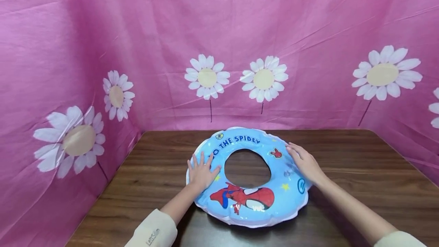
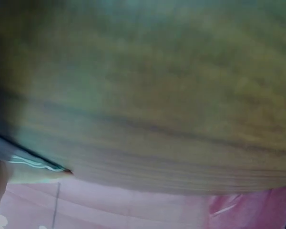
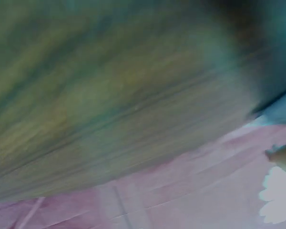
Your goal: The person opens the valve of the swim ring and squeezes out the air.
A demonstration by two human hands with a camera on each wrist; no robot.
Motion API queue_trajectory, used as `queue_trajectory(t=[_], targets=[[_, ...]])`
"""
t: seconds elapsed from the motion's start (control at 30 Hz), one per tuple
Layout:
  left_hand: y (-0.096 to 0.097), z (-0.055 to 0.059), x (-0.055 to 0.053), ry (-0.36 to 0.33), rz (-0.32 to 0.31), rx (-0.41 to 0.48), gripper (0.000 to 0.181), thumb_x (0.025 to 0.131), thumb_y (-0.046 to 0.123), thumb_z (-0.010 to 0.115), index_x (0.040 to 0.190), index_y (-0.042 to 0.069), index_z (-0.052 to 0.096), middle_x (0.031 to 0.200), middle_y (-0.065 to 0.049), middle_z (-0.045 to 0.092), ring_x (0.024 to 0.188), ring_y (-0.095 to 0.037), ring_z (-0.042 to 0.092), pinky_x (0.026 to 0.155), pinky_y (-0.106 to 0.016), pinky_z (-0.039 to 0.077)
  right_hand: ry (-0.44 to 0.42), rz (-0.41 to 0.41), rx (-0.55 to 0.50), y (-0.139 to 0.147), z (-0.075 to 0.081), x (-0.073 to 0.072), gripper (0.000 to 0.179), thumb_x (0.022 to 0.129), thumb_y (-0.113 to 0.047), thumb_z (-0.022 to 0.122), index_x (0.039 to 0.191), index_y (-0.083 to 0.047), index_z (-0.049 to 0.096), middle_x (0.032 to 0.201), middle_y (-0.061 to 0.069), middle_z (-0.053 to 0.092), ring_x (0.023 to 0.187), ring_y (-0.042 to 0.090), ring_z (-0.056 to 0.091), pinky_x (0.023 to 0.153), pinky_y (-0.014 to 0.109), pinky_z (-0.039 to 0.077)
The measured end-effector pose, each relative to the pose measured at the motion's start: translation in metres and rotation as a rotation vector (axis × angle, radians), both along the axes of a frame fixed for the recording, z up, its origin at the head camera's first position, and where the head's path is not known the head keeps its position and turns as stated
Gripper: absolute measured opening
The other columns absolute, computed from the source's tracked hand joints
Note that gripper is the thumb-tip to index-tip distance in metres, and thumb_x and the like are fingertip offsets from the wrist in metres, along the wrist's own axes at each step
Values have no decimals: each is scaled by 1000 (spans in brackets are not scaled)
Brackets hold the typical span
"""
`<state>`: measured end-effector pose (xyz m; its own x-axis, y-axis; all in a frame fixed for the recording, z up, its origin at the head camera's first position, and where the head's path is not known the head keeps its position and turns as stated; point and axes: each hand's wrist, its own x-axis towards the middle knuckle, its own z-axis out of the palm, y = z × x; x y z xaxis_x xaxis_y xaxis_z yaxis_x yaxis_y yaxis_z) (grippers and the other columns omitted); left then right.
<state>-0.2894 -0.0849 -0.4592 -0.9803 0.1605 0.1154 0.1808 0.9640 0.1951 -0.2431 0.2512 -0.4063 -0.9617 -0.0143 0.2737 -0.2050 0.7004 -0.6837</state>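
- Cloth (image 1: 295, 22): pink and creased, enclosing the scene at the back and both sides; it bears white daisies (image 1: 207, 77) with pale yellow centres and, on several, thin dark stems.
- Table (image 1: 346, 155): dark brown, with wood grain running crosswise in the head view and a sheen near the front; blurred in both wrist views.
- Ring (image 1: 288, 201): inflatable, pale blue, with a puckered whitish seam; located on the middle of the table, between the hands. It is nearly circular, with no marked long axis. The printed face points up; whether the whole underside meets the table cannot be told.
- Sleeves: left sleeve (image 1: 156, 231), cream with dark lettering; right sleeve (image 1: 399, 239), pale, at the lower right edge.
- Figure (image 1: 260, 197): red and blue, printed on the ring's near part; it lies sideways, masked head to the right.
- Left hand (image 1: 202, 172): fingers spread apart, resting on the ring's left upper face.
- Right hand (image 1: 305, 163): visible fingers nearly straight and close together, resting over the right rim and directed away from the person; its thumb cannot be made out.
- Lettering (image 1: 247, 139): dark blue, ending "THE SPIDEY", arched along the far part, upright to the person.
- Stars (image 1: 285, 186): yellow, scattered on the ring.
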Motion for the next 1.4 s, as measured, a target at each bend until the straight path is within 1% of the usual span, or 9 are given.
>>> queue_trajectory(t=[0.13, 0.3, 0.47, 0.6, 0.7, 0.93, 1.17, 1.27, 1.4], targets=[[6, -2, 12, 34, 100, 55, 65, 90, 59, 38, 141, 19, 40, 146, -19, 25, 131, -48, 11, 101, -62, 5, -109, -140, 93, -25, 3, 22, 79, 95, -50, 38, 134, 17, 26, 138, 37, 22, 126, 51, 20, 100, 59, 17], [7, -1, 19, 42, 142, 100, 64, 91, 57, 39, 141, 17, 39, 146, -20, 24, 131, -49, 7, 101, -62, 2, -165, -186, 182, -46, -6, 37, 102, 87, -60, 45, 136, 21, 7, 140, 40, 9, 128, 52, 9, 102, 60, 8], [0, 8, 18, -34, 121, 219, 66, 93, 56, 35, 144, 15, 34, 147, -22, 18, 131, -49, 3, 100, -63, -2, -112, -160, 241, -46, -16, 33, 100, 86, -59, 48, 134, 22, 15, 138, 39, 16, 127, 52, 13, 101, 60, 10], [-8, 27, 21, -128, 103, 374, 67, 93, 54, 37, 144, 10, 32, 147, -26, 16, 130, -52, 1, 99, -64, -2, -44, -119, 314, -39, -28, 28, 95, 86, -57, 51, 131, 22, 25, 136, 39, 24, 125, 51, 20, 101, 59, 16], [-12, 40, 25, -125, 94, 361, 67, 92, 51, 43, 143, 9, 33, 146, -27, 17, 130, -52, 1, 100, -64, 0, 0, -79, 362, -31, -36, 23, 92, 86, -55, 52, 130, 22, 29, 134, 37, 30, 125, 49, 25, 101, 58, 18], [-24, 51, 14, 90, -86, 216, 70, 89, 48, 52, 144, 9, 31, 148, -23, 13, 133, -43, -1, 104, -56, 1, 53, 101, 394, -4, -42, 0, 86, 85, -53, 56, 135, 12, 33, 137, 26, 35, 127, 41, 30, 100, 55, 24], [-42, 35, -20, 107, -381, 106, 72, 90, 53, 45, 146, 14, 25, 150, -14, 15, 136, -35, 8, 107, -49, 9, 182, 318, 490, 19, -44, -25, 75, 85, -48, 59, 139, -1, 38, 141, 16, 37, 130, 36, 28, 102, 53, 22], [-41, 25, -26, 77, -425, 83, 73, 90, 55, 43, 147, 15, 22, 151, -12, 13, 136, -35, 9, 107, -49, 10, 255, 259, 560, 18, -44, -29, 73, 85, -48, 58, 138, -1, 40, 141, 18, 35, 131, 37, 25, 103, 52, 18], [-38, 15, -26, 41, -445, 16, 74, 91, 57, 38, 148, 15, 19, 152, -13, 10, 136, -32, 8, 107, -47, 9, 225, 85, 557, 6, -36, -23, 73, 86, -49, 55, 135, 3, 41, 140, 24, 33, 130, 41, 24, 104, 52, 16]])
